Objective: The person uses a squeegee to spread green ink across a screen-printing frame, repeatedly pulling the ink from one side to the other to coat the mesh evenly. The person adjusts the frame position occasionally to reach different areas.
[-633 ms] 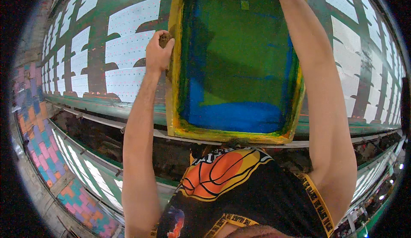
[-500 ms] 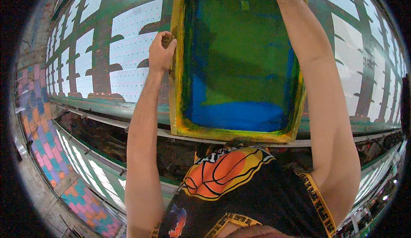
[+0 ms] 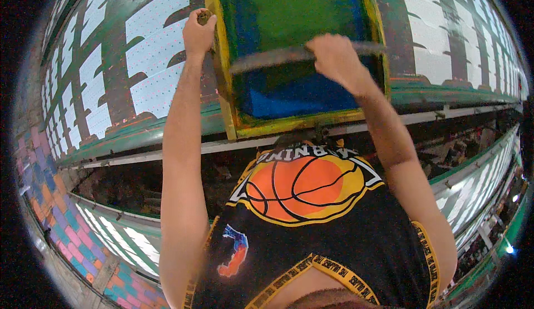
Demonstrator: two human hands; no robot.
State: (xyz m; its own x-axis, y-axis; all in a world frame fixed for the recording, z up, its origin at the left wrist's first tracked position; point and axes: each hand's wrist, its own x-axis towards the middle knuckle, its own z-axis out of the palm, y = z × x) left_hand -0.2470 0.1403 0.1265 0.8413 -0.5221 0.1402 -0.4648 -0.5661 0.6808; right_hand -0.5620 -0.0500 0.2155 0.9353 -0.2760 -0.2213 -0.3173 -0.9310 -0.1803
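In front of me lies a screen printing frame (image 3: pixel 261 124), its edges stained yellow-green and its mesh green with blue ink pooled toward my side. A long, thin squeegee (image 3: pixel 272 58) spans the mesh crosswise, blurred by motion. My right hand (image 3: pixel 337 61) is closed over the squeegee right of its middle. At the frame's left edge, my left hand (image 3: pixel 199 35) curls thumb and fingers around a small brownish knob-like piece (image 3: pixel 203 17). What that piece is fixed to cannot be made out.
Under the frame runs a long green printing table (image 3: pixel 183 124), with rows of pale, dotted fabric pieces (image 3: pixel 158 53) at left and plain white pieces (image 3: pixel 425 28) at right. A metal rail (image 3: pixel 133 160) follows its near edge. Colourful paving (image 3: pixel 61 220) lies at far left.
My right hand has come from the frame's far end toward me with the squeegee, now over the near half of the mesh. My left hand keeps its hold. The view has shifted.
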